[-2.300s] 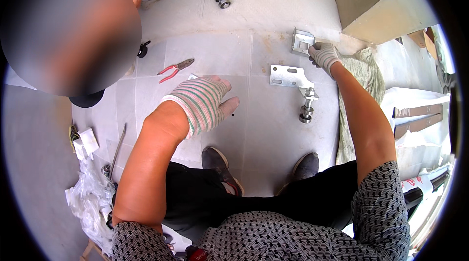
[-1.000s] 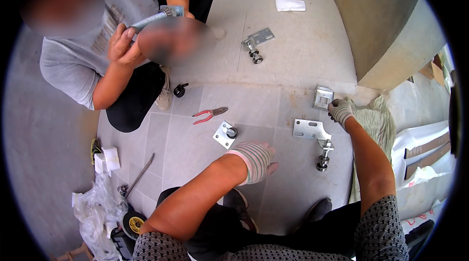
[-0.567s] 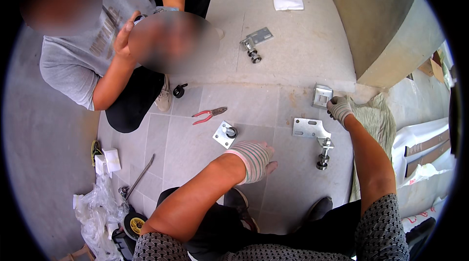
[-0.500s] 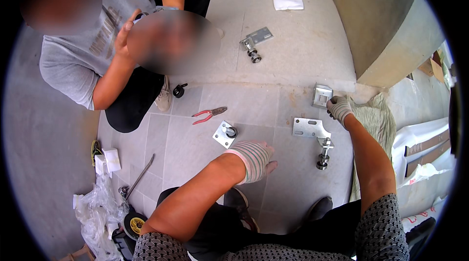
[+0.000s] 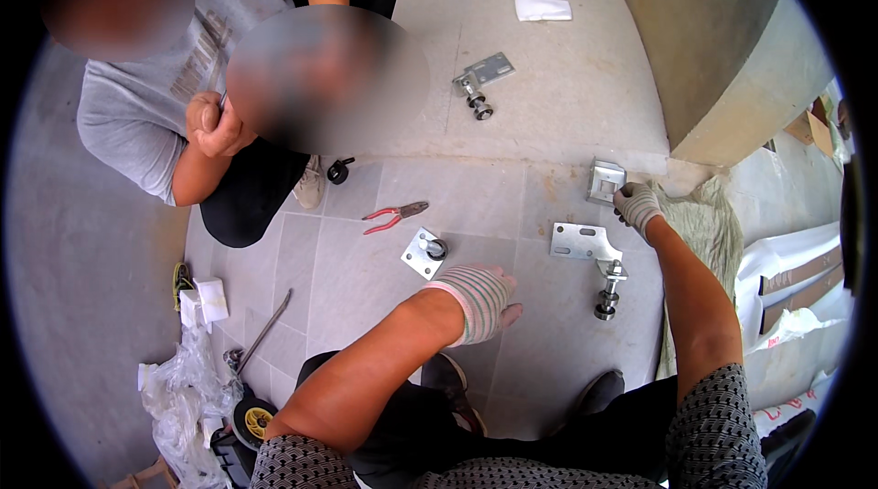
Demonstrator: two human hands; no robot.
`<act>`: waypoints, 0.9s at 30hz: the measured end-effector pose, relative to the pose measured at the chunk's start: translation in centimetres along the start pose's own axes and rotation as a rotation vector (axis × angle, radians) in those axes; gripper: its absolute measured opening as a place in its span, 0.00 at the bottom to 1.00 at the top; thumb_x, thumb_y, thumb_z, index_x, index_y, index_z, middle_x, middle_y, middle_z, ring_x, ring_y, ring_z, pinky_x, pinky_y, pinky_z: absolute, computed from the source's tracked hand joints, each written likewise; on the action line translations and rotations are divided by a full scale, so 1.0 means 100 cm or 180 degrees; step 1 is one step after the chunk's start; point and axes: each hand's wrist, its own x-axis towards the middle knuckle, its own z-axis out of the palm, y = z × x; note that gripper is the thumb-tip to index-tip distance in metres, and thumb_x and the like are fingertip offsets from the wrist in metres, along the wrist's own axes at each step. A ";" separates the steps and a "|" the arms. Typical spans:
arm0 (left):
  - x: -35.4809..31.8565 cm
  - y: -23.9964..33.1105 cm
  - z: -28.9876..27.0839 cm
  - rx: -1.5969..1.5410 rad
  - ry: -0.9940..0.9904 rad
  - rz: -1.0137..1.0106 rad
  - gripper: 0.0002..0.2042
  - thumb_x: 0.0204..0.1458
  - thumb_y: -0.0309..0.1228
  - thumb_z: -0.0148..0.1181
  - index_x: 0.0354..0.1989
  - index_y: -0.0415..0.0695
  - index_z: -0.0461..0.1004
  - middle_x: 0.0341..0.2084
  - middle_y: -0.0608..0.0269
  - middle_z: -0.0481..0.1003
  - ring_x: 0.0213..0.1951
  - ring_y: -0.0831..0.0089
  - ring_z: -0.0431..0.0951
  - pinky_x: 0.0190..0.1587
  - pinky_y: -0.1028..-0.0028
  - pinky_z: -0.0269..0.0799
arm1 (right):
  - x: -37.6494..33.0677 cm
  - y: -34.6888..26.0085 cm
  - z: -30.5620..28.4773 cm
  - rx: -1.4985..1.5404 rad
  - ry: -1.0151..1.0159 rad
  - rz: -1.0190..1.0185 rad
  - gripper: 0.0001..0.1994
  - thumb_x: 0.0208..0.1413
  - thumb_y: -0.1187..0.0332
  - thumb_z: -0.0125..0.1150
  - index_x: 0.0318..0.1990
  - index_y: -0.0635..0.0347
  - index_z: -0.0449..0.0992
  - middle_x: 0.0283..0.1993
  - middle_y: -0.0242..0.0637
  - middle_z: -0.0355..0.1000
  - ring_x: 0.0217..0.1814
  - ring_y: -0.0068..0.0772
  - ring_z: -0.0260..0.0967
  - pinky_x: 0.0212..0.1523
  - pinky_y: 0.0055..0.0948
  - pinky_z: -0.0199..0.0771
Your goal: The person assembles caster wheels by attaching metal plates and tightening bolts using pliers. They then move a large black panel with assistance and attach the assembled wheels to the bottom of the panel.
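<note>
My right hand (image 5: 637, 204), in a grey-white knit glove with dark fingertips, is closed on the near right edge of a boxy silver metal bracket (image 5: 605, 182) by the far tile edge. My left hand (image 5: 481, 302), in a striped glove, hangs over the tiles with its thumb apart from the fingers; nothing shows in it, though the fingers are partly hidden. Left of it lies a square plate with a caster-like roller (image 5: 424, 253). Between my hands lies a slotted plate with a bolt and rollers (image 5: 585, 243).
Red-handled pliers (image 5: 395, 215) and a black ring-shaped part (image 5: 339, 171) lie farther off. Another roller bracket (image 5: 485, 74) rests on the raised concrete. A co-worker (image 5: 155, 114) squats at the far left. Plastic wrap (image 5: 187, 397), a metal bar (image 5: 265, 332) and cloth (image 5: 700, 233) flank me.
The bracket at my right hand has tilted slightly, its window now seen more from the side. The co-worker's visible hand has moved lower. My left hand has barely moved.
</note>
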 end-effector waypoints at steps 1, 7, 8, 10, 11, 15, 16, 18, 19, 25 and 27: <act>0.000 0.000 0.000 -0.0008 -0.0004 -0.0016 0.25 0.65 0.48 0.45 0.49 0.35 0.75 0.46 0.44 0.76 0.51 0.49 0.76 0.57 0.58 0.71 | 0.000 -0.001 0.000 0.0003 0.0003 0.0014 0.15 0.60 0.60 0.56 0.43 0.63 0.80 0.25 0.37 0.78 0.21 0.28 0.74 0.22 0.31 0.74; 0.001 -0.001 0.002 -0.0026 0.0038 -0.0008 0.24 0.65 0.47 0.46 0.50 0.36 0.75 0.46 0.45 0.76 0.52 0.49 0.76 0.57 0.58 0.71 | 0.002 0.004 -0.001 0.0024 -0.0011 -0.0066 0.14 0.61 0.60 0.57 0.43 0.63 0.80 0.26 0.37 0.78 0.21 0.27 0.74 0.22 0.31 0.74; 0.001 -0.001 0.002 -0.0034 0.0030 -0.0011 0.24 0.65 0.47 0.46 0.50 0.36 0.75 0.47 0.45 0.76 0.52 0.49 0.76 0.57 0.58 0.71 | 0.001 0.004 0.000 0.0053 -0.0012 -0.0094 0.14 0.61 0.61 0.56 0.42 0.63 0.80 0.25 0.37 0.77 0.20 0.27 0.72 0.21 0.30 0.72; 0.001 -0.001 0.002 -0.0051 0.0014 -0.0017 0.24 0.65 0.47 0.46 0.50 0.36 0.75 0.47 0.45 0.76 0.52 0.49 0.76 0.57 0.58 0.71 | 0.000 0.004 0.001 0.0113 -0.0013 -0.0151 0.13 0.62 0.62 0.54 0.41 0.64 0.79 0.25 0.37 0.76 0.19 0.26 0.70 0.19 0.29 0.70; 0.001 -0.001 0.002 -0.0053 0.0021 -0.0015 0.24 0.65 0.47 0.46 0.50 0.36 0.75 0.47 0.45 0.76 0.52 0.49 0.76 0.57 0.58 0.71 | 0.000 0.003 0.001 0.0105 -0.0020 -0.0151 0.13 0.62 0.62 0.54 0.41 0.64 0.79 0.25 0.37 0.76 0.19 0.26 0.70 0.19 0.29 0.70; 0.001 -0.001 0.003 -0.0052 0.0077 0.0032 0.24 0.65 0.47 0.46 0.50 0.35 0.75 0.47 0.45 0.76 0.51 0.49 0.76 0.57 0.58 0.71 | 0.000 0.003 -0.001 0.0075 -0.0020 -0.0113 0.14 0.61 0.61 0.56 0.41 0.64 0.80 0.25 0.37 0.77 0.21 0.26 0.73 0.22 0.30 0.73; 0.001 -0.001 0.003 -0.0049 0.0096 0.0049 0.24 0.65 0.47 0.46 0.49 0.35 0.75 0.47 0.45 0.76 0.51 0.49 0.76 0.57 0.58 0.71 | 0.001 0.003 -0.001 0.0070 -0.0015 -0.0096 0.14 0.61 0.60 0.57 0.41 0.63 0.80 0.26 0.37 0.78 0.22 0.26 0.74 0.23 0.30 0.74; -0.001 0.000 0.000 -0.0059 0.0024 0.0014 0.24 0.65 0.47 0.46 0.49 0.35 0.75 0.46 0.44 0.76 0.51 0.49 0.76 0.57 0.58 0.71 | 0.001 0.004 -0.001 0.0046 -0.0012 -0.0141 0.15 0.61 0.60 0.57 0.41 0.63 0.80 0.26 0.37 0.78 0.22 0.27 0.74 0.23 0.30 0.74; -0.001 0.001 -0.001 -0.0063 -0.0012 -0.0003 0.24 0.65 0.47 0.46 0.49 0.35 0.75 0.46 0.44 0.76 0.51 0.49 0.76 0.57 0.58 0.71 | 0.001 0.005 -0.001 0.0034 -0.0010 -0.0162 0.15 0.61 0.60 0.57 0.41 0.63 0.80 0.26 0.37 0.78 0.22 0.27 0.74 0.24 0.30 0.75; -0.002 0.001 -0.001 -0.0080 0.0046 0.0012 0.24 0.65 0.47 0.45 0.49 0.35 0.75 0.46 0.44 0.76 0.51 0.49 0.76 0.57 0.58 0.71 | 0.001 0.003 -0.001 -0.0015 0.0005 -0.0169 0.15 0.61 0.59 0.57 0.43 0.63 0.81 0.26 0.38 0.79 0.22 0.27 0.74 0.24 0.31 0.75; -0.001 0.001 0.001 -0.0056 0.0048 0.0009 0.24 0.65 0.47 0.46 0.49 0.34 0.75 0.46 0.43 0.76 0.51 0.49 0.76 0.57 0.58 0.71 | 0.000 0.001 -0.001 -0.0026 0.0016 -0.0151 0.16 0.61 0.59 0.57 0.43 0.63 0.81 0.26 0.38 0.79 0.22 0.27 0.75 0.24 0.31 0.75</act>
